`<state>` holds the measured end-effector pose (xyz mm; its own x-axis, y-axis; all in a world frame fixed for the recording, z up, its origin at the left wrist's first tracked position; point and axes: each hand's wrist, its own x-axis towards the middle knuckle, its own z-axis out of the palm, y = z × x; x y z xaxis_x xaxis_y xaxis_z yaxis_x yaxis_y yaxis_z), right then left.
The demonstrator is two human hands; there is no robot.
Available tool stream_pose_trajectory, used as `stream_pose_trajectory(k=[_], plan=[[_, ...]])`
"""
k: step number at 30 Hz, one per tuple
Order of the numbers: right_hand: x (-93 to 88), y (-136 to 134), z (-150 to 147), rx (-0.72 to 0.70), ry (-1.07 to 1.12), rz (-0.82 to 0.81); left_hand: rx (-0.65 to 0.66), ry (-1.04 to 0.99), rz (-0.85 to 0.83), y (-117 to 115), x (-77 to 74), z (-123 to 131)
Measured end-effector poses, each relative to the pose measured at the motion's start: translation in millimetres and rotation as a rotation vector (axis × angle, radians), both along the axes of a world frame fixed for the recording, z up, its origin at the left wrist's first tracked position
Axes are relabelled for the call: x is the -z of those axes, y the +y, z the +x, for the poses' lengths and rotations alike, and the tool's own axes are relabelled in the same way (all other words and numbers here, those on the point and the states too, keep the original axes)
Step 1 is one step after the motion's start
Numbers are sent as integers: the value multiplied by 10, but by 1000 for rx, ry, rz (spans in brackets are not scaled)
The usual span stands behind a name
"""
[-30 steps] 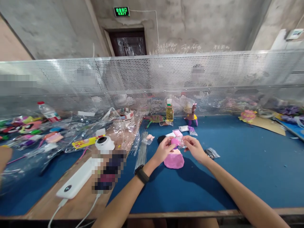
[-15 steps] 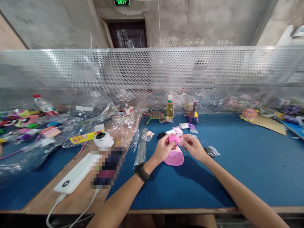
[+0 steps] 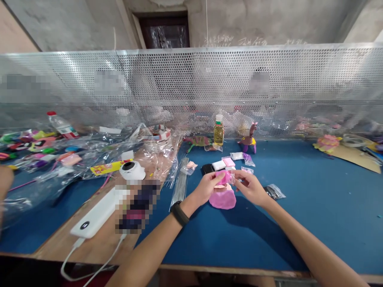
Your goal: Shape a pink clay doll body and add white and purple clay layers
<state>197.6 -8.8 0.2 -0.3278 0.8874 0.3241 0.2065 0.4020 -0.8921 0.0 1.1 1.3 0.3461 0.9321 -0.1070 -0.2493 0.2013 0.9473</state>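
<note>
My left hand (image 3: 207,187) pinches a bright pink lump of modelling clay (image 3: 222,177) that is partly in a clear plastic wrapper. The fingers of my right hand (image 3: 250,186) are closed on the wrapper's right end. Below both hands, a flat, rounded piece of pink-purple clay (image 3: 223,200) lies on the blue table mat (image 3: 254,243), with a paler piece at its top edge. Just beyond my hands are white and pink clay packets (image 3: 229,162) and a black packet (image 3: 207,170).
Thin wires (image 3: 180,185) lie left of my hands. A bottle of yellow liquid (image 3: 218,133) and a clay animal figure (image 3: 249,139) stand behind. A power bank (image 3: 95,217) and a white camera (image 3: 131,171) sit on the wooden strip. Another person's hand (image 3: 4,181) shows at the left edge.
The camera view has tilted down and shifted slightly left. My hands still grip the pink clay and its wrapper, with the fingers shifted a little. Another person's hand shows more at the left.
</note>
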Motion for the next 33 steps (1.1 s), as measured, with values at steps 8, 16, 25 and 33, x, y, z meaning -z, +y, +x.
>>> stream_pose_trajectory(k=[8, 16, 25, 33], plan=[[19, 0, 5, 0, -47, -42, -140, 23, 67, -7, 61, 23], [53, 67, 47, -41, 128, -201, -159, 468, 610, -45, -90, -108], [37, 64, 68, -125, 55, -189, 9, 891, 923, -64, -42, -153], [-34, 36, 87, -116, -94, -124, 13, 997, 1010, -32, 21, -166]])
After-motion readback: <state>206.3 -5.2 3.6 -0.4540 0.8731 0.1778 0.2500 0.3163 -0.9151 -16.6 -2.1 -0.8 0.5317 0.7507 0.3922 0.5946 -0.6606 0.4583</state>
